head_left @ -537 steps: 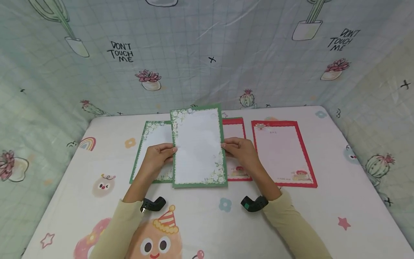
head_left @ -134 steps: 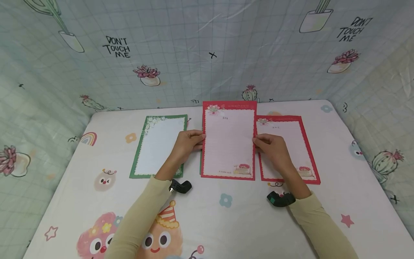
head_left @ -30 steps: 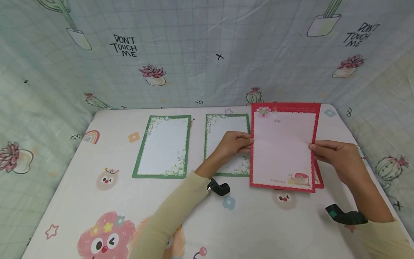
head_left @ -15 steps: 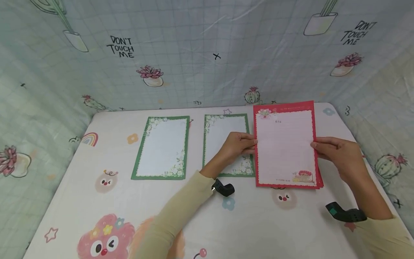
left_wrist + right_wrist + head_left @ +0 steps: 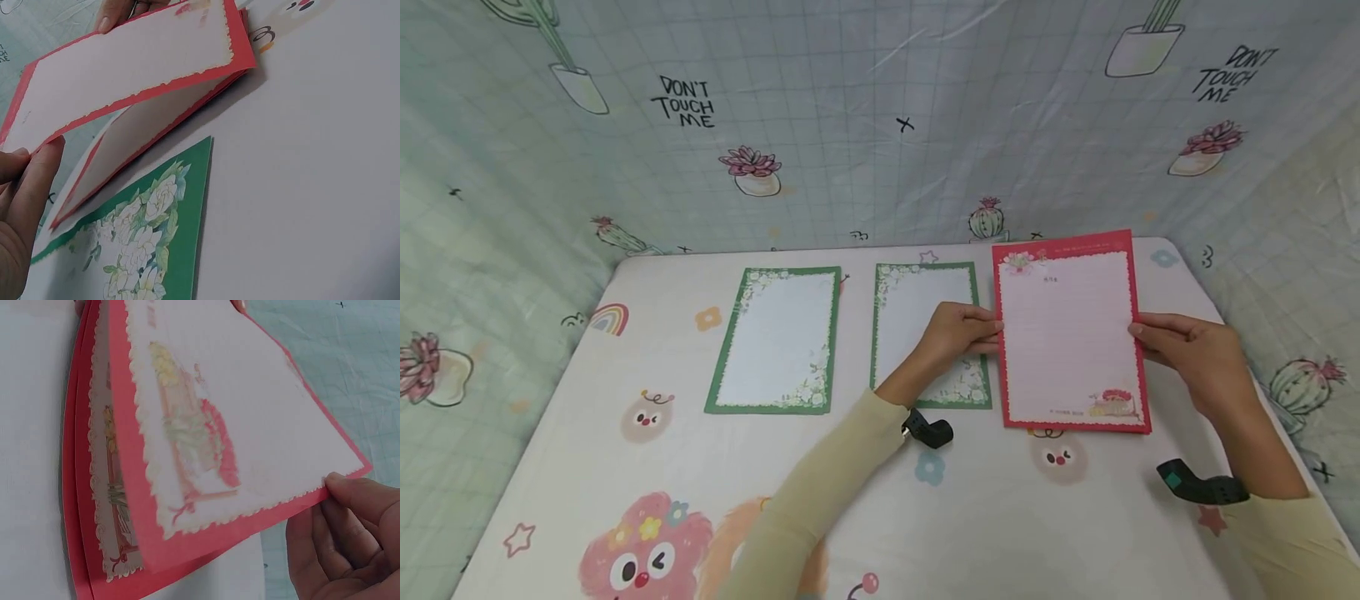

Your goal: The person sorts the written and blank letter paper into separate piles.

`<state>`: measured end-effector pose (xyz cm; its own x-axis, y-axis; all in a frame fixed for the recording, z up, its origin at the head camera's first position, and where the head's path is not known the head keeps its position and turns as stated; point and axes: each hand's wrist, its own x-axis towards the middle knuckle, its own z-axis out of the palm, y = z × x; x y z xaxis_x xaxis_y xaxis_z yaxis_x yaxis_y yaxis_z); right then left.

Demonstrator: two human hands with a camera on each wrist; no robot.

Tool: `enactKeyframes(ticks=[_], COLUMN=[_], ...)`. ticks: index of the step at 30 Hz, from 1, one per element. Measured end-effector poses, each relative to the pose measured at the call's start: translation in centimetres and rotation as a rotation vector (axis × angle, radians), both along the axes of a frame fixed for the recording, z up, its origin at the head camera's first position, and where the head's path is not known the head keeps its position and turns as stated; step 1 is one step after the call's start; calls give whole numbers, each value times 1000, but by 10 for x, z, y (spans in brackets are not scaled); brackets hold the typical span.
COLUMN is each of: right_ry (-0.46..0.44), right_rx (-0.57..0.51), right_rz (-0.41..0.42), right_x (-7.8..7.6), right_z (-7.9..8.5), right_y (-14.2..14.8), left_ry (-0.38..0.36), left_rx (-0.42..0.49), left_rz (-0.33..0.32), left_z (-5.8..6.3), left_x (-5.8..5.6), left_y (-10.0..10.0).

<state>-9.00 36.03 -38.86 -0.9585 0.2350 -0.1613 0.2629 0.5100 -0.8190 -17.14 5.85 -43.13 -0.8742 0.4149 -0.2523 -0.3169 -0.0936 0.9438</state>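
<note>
At the right of the table, both hands hold a red-bordered sheet of letter paper (image 5: 1067, 342) by its side edges. My left hand (image 5: 952, 337) pinches the left edge, and my right hand (image 5: 1198, 354) pinches the right edge between thumb and fingers. Below the held sheet lie other red-bordered sheets (image 5: 134, 140), with a gap between in the left wrist view; in the right wrist view, the lower red sheets (image 5: 78, 506) show slightly fanned edges. Partly behind my left hand lies a green-bordered sheet (image 5: 917, 292) with white flowers. Another green-bordered sheet (image 5: 775, 342) lies further left.
A white tablecloth (image 5: 1000, 517) with cartoon prints covers the table. Behind and at the sides hangs a pale green curtain (image 5: 850, 167) with cactus drawings. A dark wrist camera (image 5: 928, 429) sits on the left wrist, another camera (image 5: 1202, 485) on the right.
A green-bordered sheet was held near the middle first, then a red-bordered one. Both hands have carried the red sheet right, over the other red sheets, uncovering the middle green sheet; lately it shifted slightly right.
</note>
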Motion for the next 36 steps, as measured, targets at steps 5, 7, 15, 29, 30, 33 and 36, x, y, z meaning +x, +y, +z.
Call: enactKeyframes(ticks=[5, 7, 15, 29, 30, 33, 36], right_ry=[-23, -37, 14, 39, 33, 21, 19], right_rx=[6, -1, -1, -3, 4, 14, 35], right_rz=[1, -7, -21, 61, 62, 50, 43], right_x=[-2, -2, -2, -7, -7, -9, -12], right_z=[-6, -8, -16, -30, -30, -32, -33], right_y=[3, 4, 8, 19, 20, 20, 19], left_ry=[11, 19, 31, 41, 40, 43, 57], left_rx=[3, -7, -41, -112, -112, -125, -140], left_rz=[-1, 0, 14, 29, 29, 33, 40], left_z=[-1, -1, -2, -14, -14, -14, -12], left_x=[0, 0, -4, -8, -8, -8, -8], left_y=[1, 3, 10, 18, 19, 20, 20])
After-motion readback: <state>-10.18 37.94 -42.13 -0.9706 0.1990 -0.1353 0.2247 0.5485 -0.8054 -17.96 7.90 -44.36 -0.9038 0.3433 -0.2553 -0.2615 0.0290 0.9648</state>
